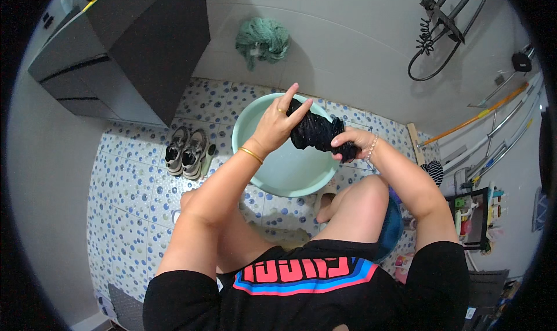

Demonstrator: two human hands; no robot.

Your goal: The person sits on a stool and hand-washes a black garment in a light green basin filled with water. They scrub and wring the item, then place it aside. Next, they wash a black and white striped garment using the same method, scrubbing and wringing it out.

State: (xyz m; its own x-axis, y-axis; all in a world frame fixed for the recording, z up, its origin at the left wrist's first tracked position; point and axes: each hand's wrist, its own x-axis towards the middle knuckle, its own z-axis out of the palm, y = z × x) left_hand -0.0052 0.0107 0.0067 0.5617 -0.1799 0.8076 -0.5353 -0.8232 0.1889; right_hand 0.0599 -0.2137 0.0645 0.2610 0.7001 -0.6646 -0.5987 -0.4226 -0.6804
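A wet, bunched black cloth (314, 131) is stretched over a pale green plastic basin (285, 174). My right hand (353, 140) grips its right end, with the thumb lying across the folds. At the cloth's left end is my left hand (277, 121), a ring on one finger and two fingers extended over the fabric; its thumb and palm side are hidden. Cloudy water appears to stand in the basin, which rests on the floor in front of my legs. Twisted folds show along the cloth's middle.
Sneakers (187, 152) stand left of the basin near a dark grey cabinet (161, 39). A green mesh bundle (263, 41) hangs on the wall. Mop poles (474, 117) lean at the right. Beside my right leg sits a blue tub (390, 228). The floor (130, 178) is dotted tile.
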